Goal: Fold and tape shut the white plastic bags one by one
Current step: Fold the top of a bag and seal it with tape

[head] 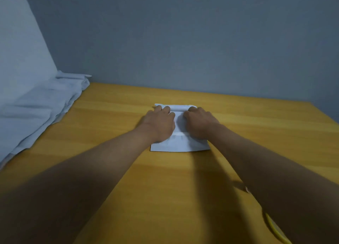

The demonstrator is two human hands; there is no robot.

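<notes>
The fingers (166, 109) of the left hand (158, 124) curl down onto the far edge of the white plastic bag (180, 144), pressing its rolled fold flat; the fingers of the right hand (199, 122) do the same just beside them, so both hands bear on the bag rather than pinch it. The bag lies flat near the middle of the wooden worktop (110, 133), its near edge bare and square to the viewer. Both bare forearms reach in from the near side. A heap of pale cloth (40, 106) lies along the worktop's left edge against the wall. A yellow curved object (275, 229), partly hidden, shows under the right forearm.
</notes>
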